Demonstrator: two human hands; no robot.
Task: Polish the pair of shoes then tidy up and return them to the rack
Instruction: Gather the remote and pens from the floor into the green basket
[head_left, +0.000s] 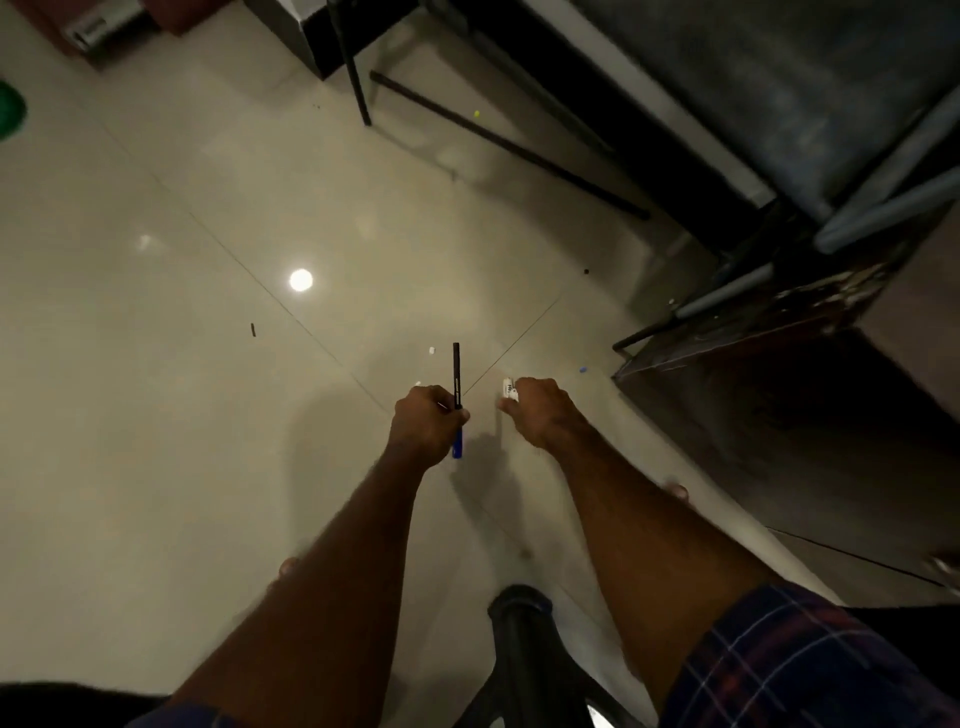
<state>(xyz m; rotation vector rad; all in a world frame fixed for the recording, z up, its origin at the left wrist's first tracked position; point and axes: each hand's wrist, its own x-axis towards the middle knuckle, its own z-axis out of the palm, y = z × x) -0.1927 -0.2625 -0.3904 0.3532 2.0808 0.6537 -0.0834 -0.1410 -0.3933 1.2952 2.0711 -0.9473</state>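
Oddly, no shoes are in view while the left hand (428, 418) grips a thin black-and-blue stick (456, 400) and the right hand (537, 410), just beside, pinches a small white object (509, 389), which could slip onto the glossy floor (208, 260).

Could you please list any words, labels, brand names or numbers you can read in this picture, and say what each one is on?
No text here can be read.
White item held in the right hand: dark marks that may be print, too small and blurred to read.
Black and blue stick held in the left hand: a faint pale mark on the black part, unreadable.
Grey object at the top left corner: pale marks, too blurred to read.
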